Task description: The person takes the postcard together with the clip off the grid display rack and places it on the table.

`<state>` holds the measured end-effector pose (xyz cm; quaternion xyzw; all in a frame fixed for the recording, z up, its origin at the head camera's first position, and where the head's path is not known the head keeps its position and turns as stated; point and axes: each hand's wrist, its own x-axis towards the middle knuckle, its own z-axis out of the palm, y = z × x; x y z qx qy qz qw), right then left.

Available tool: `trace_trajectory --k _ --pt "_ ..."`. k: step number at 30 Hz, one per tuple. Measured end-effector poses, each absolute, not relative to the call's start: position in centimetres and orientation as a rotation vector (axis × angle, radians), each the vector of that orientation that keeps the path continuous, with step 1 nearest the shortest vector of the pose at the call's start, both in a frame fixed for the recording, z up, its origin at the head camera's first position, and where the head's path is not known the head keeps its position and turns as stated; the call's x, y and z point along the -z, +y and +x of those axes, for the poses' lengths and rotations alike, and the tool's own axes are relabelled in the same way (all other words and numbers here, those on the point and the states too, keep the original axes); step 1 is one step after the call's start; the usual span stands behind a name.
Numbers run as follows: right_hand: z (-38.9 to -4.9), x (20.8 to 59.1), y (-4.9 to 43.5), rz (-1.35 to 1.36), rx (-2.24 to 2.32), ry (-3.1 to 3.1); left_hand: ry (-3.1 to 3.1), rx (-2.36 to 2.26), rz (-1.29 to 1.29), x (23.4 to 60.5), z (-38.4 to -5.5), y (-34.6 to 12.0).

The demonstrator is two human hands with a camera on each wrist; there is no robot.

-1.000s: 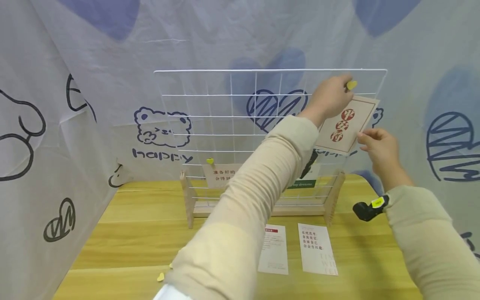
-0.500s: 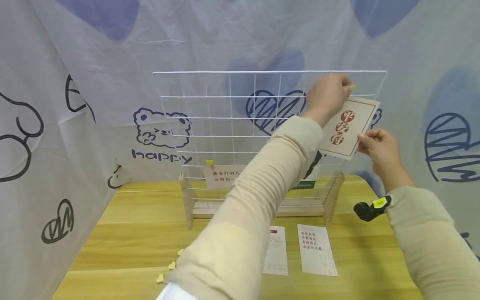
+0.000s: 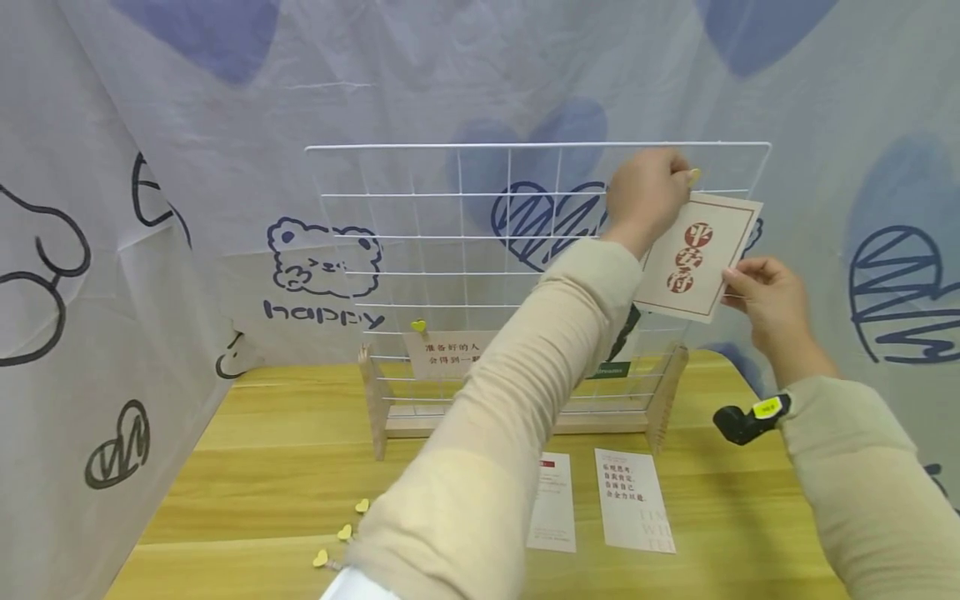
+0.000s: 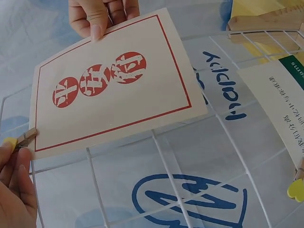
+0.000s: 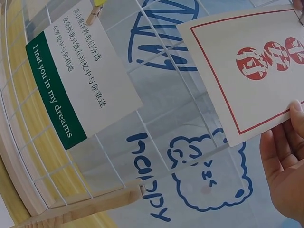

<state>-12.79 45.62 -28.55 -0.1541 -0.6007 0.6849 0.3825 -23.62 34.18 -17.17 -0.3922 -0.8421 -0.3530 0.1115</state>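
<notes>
A cream card [image 3: 716,237] with a red border and three red discs is held up in front of the right part of the white wire grid [image 3: 420,145]. My left hand [image 3: 647,196] pinches a small wooden clothespin [image 4: 26,138] with a yellow heart on it. The peg's tip lies over a corner of the card in the left wrist view. My right hand [image 3: 774,307] pinches the card's right edge, thumb in front and fingers behind. Part of the card's left side is hidden by my left hand and sleeve in the head view.
A card with a green band [image 5: 54,90] and a card with dark lettering [image 3: 450,354] hang low on the grid, each by a heart peg. Two printed cards [image 3: 636,500] lie on the yellow wood-grain table [image 3: 247,467], with several heart pegs [image 3: 344,533] at front left.
The left hand and its clothespin have shifted slightly left and down along the card's top edge. The card has turned a little more upright, and the right hand has moved slightly right with it.
</notes>
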Motion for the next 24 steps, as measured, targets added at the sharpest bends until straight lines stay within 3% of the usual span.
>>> trace_trajectory --k 24 --pt "-12.7 29.0 45.2 -0.358 -1.751 -1.570 -2.309 1.581 -1.099 18.6 -24.2 32.5"
